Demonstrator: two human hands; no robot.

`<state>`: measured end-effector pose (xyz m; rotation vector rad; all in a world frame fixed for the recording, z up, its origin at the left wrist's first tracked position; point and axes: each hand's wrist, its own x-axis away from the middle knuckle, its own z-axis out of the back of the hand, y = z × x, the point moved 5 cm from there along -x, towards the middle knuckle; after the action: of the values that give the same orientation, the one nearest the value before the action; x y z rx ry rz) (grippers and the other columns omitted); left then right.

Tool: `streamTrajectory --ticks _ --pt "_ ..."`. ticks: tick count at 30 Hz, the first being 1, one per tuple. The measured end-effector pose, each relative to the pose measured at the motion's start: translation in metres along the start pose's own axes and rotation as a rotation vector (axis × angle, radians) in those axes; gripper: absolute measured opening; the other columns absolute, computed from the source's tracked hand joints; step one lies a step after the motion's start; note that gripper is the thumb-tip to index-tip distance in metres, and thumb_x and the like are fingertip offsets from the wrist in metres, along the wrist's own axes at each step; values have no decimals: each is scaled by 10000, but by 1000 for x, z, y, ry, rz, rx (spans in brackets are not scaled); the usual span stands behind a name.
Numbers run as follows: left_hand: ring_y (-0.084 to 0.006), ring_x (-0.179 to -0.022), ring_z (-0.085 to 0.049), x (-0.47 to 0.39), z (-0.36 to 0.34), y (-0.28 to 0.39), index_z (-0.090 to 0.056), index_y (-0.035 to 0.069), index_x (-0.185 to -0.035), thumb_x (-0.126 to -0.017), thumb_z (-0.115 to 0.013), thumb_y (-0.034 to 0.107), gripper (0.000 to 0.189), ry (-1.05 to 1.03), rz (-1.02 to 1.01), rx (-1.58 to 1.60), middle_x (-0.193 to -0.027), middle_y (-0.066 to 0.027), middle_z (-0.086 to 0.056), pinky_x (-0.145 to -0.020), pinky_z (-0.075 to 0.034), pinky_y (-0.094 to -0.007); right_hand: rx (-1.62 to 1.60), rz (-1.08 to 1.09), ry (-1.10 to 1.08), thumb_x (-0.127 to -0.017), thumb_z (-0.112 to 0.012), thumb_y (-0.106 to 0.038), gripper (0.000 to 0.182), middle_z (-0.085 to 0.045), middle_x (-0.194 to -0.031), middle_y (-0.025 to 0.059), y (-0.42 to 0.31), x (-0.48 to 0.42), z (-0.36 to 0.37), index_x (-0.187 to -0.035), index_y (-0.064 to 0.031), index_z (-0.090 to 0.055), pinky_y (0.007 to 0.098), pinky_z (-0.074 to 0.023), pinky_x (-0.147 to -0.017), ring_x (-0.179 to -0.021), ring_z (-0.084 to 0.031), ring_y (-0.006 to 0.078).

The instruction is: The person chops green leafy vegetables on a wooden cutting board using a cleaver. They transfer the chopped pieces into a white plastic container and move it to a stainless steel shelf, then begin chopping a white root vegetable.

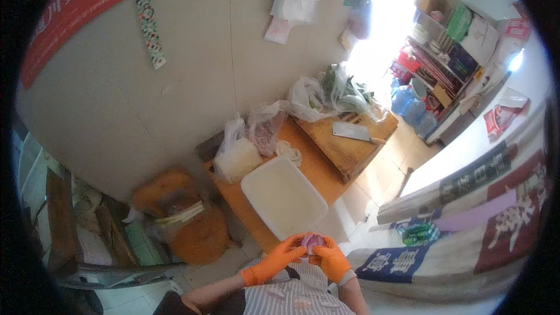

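Observation:
Both my hands wear orange rubber gloves and meet around a red onion [312, 243] in front of the striped apron [288, 299]. My left hand [275, 259] grips it from the left, and my right hand [329, 259] holds the opposite side with the thumb on top. Purple layers show between the fingers; the onion's underside is hidden. Just beyond the hands lies a white plastic tub [284, 197] on the wooden table [243, 203]. Farther off, a cleaver [351, 131] rests flat on a wooden cutting board [323, 142].
Plastic bags [236, 153] stand along the wall side, beside a crumpled white cloth [288, 152]. Bagged leafy greens [343, 89] sit at the board's far end. A wooden stool [199, 238] is left of the table. Water jugs [411, 107] stand by shelving, and a printed curtain [437, 267] hangs right.

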<state>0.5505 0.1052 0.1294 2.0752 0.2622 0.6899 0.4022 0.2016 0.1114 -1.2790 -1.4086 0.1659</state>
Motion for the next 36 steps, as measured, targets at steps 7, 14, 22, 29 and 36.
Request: streamTrajectory --ticks 7,14,22,29,36 --pt "-202 -1173 -613 7 75 27 -553 66 -1435 -1043 -596 224 425 649 -90 -82 -1336 -103 -626 -995 -499 -348 -330 28 151 -917 -688 -169 331 -621 -955 29 -80 -183 34 -1206 -113 -538 281 -485 -577 -699 -581 135" --pt "-190 -878 -675 140 101 -90 -694 32 -1207 -965 -632 239 324 1718 -128 313 -1034 -101 -725 -844 -535 -333 -83 -112 82 -874 -745 -129 379 -646 -1001 87 -99 -455 20 -1182 -67 -533 346 -493 -541 -752 -630 190" --pt "-406 -1429 -371 175 15 -220 -494 118 -1485 -901 -734 420 699 1221 431 -199 -1549 -163 -435 -1210 -270 -532 307 157 335 -879 -754 -299 361 -719 -929 179 -155 -545 -24 -1053 15 -713 400 -543 -730 -856 -686 297" --pt "-356 -1306 -438 120 16 -203 -542 83 -1407 -917 -708 375 594 1165 700 -157 -1410 -155 -499 -1124 -329 -489 1628 670 -197 -939 -625 -315 361 -677 -1267 156 -170 -462 -47 -1246 -128 -666 489 -569 -854 -1086 -675 377" --pt "-305 -1182 -505 82 49 -178 -591 48 -1328 -932 -682 331 495 1043 707 -296 -1272 -147 -564 -1038 -387 -446 1392 1009 469 -932 -568 -178 377 -628 -1375 87 -236 -471 42 -1299 -213 -645 479 -535 -941 -1143 -631 354"
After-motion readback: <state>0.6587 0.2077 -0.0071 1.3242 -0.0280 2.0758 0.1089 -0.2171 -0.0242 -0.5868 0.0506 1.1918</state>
